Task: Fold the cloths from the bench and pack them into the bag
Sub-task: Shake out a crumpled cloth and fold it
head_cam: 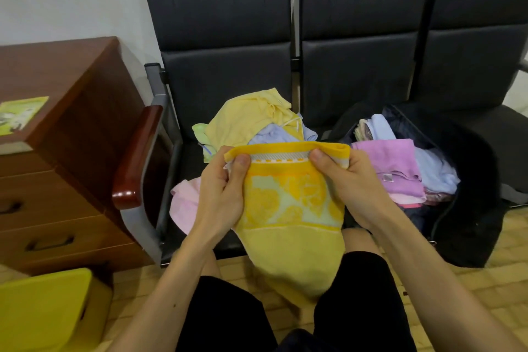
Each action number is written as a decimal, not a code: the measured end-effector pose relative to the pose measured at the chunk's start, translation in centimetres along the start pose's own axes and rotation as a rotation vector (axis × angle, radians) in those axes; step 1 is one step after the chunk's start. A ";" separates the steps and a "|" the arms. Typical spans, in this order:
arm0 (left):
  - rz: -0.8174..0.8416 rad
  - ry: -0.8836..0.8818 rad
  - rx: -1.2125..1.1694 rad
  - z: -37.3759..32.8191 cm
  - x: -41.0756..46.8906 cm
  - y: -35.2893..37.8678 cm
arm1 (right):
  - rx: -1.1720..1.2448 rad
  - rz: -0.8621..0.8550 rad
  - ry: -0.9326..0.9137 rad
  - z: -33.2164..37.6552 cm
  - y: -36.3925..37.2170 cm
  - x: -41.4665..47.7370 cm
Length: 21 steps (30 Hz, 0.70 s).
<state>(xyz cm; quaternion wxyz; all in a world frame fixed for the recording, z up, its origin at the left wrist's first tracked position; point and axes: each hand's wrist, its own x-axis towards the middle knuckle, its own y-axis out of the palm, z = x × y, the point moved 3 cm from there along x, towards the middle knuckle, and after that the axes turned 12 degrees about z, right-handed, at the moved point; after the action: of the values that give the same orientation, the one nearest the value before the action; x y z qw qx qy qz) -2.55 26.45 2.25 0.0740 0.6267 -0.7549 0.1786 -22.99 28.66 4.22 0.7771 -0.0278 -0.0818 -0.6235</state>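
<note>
A yellow towel (291, 223) with an orange patterned band hangs in front of me over my knees. My left hand (225, 188) pinches its top left corner and my right hand (351, 180) pinches its top right corner. Behind it, on the left seat of the black bench (228, 71), lies a loose pile of cloths (257, 120): pale yellow, light blue, green, and a pink one (184, 203) at the seat's front. The dark bag (471, 180) stands open on the middle seat, with folded cloths in it and a purple one (394, 168) on top.
A brown wooden drawer cabinet (65, 128) stands at the left with a green leaflet (20, 114) on top. A yellow box (45, 308) sits on the floor at the lower left. The bench's wooden armrest (137, 157) is beside the cloth pile.
</note>
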 end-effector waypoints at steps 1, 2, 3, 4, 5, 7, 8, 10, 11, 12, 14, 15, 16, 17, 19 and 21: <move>0.000 -0.002 -0.021 -0.2 0.1 0.4 | 0.056 -0.017 0.016 -0.6 -0.2 -0.2; -0.001 -0.004 -0.046 -0.3 0.1 0.8 | 0.124 -0.031 0.038 -1.3 -0.5 -0.6; -0.005 -0.007 -0.071 -0.3 0.2 1.0 | 0.191 -0.028 0.061 -2.2 -0.7 -1.0; -0.009 -0.012 -0.096 -0.4 0.3 1.3 | 0.249 -0.003 0.092 -3.6 -0.8 -1.5; -0.015 -0.026 -0.113 -0.3 0.4 1.4 | 0.279 0.032 0.146 -4.6 -0.6 -2.2; -0.032 -0.056 -0.147 -0.1 0.6 1.8 | 0.304 0.082 0.285 -7.1 -0.3 -4.0; -0.040 -0.072 -0.162 0.1 0.6 2.0 | 0.320 0.109 0.355 -8.4 -0.3 -5.0; -0.060 -0.109 -0.174 0.7 0.8 2.1 | 0.335 0.221 0.435 -10.2 0.4 -6.7; -0.071 -0.126 -0.184 1.1 0.9 2.1 | 0.319 0.273 0.476 -10.8 0.9 -7.2; -0.082 -0.144 -0.196 1.5 1.0 2.0 | 0.293 0.310 0.509 -11.7 1.2 -7.6; -0.116 -0.193 -0.210 2.3 1.1 1.7 | 0.254 0.328 0.560 -12.7 1.5 -8.1; -0.135 -0.214 -0.218 2.6 1.2 1.5 | 0.246 0.327 0.586 -12.9 1.6 -8.2; -0.149 -0.232 -0.229 2.9 1.3 1.2 | 0.264 0.321 0.592 -13.2 1.4 -8.3; -0.159 -0.249 -0.238 3.3 1.4 0.7 | 0.305 0.306 0.591 -13.1 1.3 -8.1; -0.180 -0.294 -0.232 4.3 1.7 -0.3 | 0.437 0.320 0.552 -12.0 1.1 -7.7; -0.229 -0.328 -0.235 5.7 2.0 -1.4 | 0.534 0.349 0.488 -10.1 1.1 -6.8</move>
<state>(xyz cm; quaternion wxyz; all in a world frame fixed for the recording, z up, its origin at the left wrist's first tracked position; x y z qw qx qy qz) -0.96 22.36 -2.16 0.0428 0.7159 -0.6965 -0.0243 -22.47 34.04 -6.73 0.8477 0.3106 -0.0484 -0.4274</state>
